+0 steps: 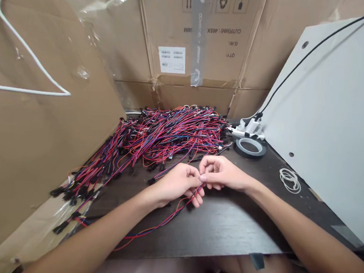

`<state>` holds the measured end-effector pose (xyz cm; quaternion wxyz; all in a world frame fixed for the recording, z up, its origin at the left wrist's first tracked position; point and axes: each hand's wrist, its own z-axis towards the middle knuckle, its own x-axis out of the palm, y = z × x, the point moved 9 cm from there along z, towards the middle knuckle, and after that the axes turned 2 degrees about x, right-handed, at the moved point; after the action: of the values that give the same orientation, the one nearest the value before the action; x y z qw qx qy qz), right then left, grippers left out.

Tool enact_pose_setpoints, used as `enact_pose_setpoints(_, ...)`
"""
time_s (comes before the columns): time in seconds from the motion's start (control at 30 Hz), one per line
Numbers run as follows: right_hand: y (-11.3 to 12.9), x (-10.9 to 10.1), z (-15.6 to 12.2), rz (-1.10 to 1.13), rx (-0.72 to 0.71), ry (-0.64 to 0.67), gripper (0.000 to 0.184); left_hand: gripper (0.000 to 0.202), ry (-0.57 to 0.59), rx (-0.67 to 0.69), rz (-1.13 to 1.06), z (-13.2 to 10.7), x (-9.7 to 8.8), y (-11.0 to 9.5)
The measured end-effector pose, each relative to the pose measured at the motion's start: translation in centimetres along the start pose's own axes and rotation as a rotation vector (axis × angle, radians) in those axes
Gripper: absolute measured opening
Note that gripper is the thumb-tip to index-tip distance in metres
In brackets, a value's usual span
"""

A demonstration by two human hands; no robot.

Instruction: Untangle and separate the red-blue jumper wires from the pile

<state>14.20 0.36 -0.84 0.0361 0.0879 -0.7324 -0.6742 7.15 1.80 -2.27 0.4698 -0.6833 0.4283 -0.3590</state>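
Note:
My left hand (pixel 186 183) is closed around a bundle of thin red, blue and orange wires (pixel 168 219) above the table's front part. The bundle runs down and left under my left forearm. Touching the left fingertips, my right hand (pixel 218 173) pinches at the same spot; the fingers hide what exactly sits between them, though the wires run into the pinch. Right behind both hands lies a large heap of red, blue and black wires (pixel 176 131) with black connectors.
A roll of dark tape (pixel 250 147) lies right of the heap, near a white power strip (pixel 249 131). A coiled pale cord (pixel 290 181) rests farther right. Cardboard (pixel 222 38) stands behind and at left, a white panel (pixel 337 112) at right. The dark table (pixel 225 229) ends close to me.

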Motion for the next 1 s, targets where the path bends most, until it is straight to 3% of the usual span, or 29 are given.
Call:
enact_pose_setpoints(0.23, 0.6, -0.7, 0.2, 0.077, -0.098, -0.126, 0.029, 0.016, -0.015, 0.001, 0.001, -0.2, -0.2, -0.3)
enact_pose_setpoints(0.47, 1.2, -4.5, -0.7, 0.114, -0.183, -0.367, 0.027, 0.020, -0.020, 0.013, -0.014, -0.3, -0.3, -0.8)
enact_pose_setpoints(0.67, 1.4, -5.2, -0.8, 0.091, -0.193, -0.373, 0.028, 0.021, -0.023, 0.035, 0.007, -0.1, -0.2, -1.1)
enact_pose_setpoints(0.83, 1.4, -6.4, -1.2, 0.140, -0.179, -0.398, 0.029, 0.014, -0.114, 0.083, 0.107, 0.2, -1.7, -1.4)
enact_pose_setpoints(1.0, 1.3, -5.7, -1.1, 0.025, -0.134, -0.270, 0.026, 0.010, -0.177, 0.117, 0.226, 0.0, -3.0, -2.1)
